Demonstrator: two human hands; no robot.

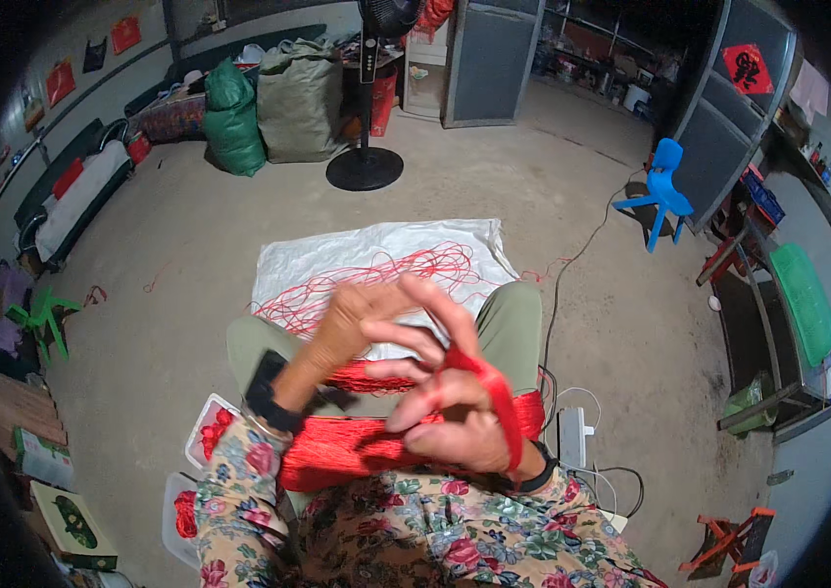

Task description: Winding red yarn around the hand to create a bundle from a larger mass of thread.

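Note:
My right hand [460, 426] is raised over my lap with its fingers curled. A band of red cord [502, 397] loops round it, from the fingers to near the wrist. My left hand [362, 318] arches over from the left, its fingers stretched and apart. One fingertip is close to the top of the loop; blur hides whether it touches. Below my hands, a thick bundle of red cord [337, 453] lies across my lap, partly covered by the right hand. Beyond my knees, loose red strands [386, 279] spread in tangled loops over a white sheet [474, 235] on the floor.
Two white tubs [180, 524] with red cord stand at my left. To the right are a white power strip [572, 436] and cables. A black standing fan [365, 169], a green sack [232, 122] and a blue chair [663, 186] stand farther off.

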